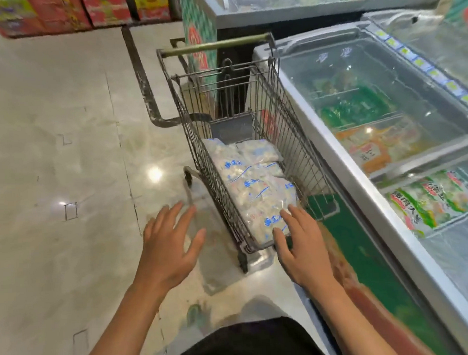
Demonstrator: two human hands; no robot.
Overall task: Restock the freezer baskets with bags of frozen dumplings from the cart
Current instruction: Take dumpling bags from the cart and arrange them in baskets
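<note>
Where blue print blurs, dumpling bags (250, 187)

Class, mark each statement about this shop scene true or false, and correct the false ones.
1. The cart holds clear bags of dumplings. True.
2. The left hand grips a bag. False: it is open over the floor, holding nothing.
3. The right hand reaches the cart's near end, fingers on a bag. True.
4. The cart stands right of the freezer. False: it stands to its left.
</note>
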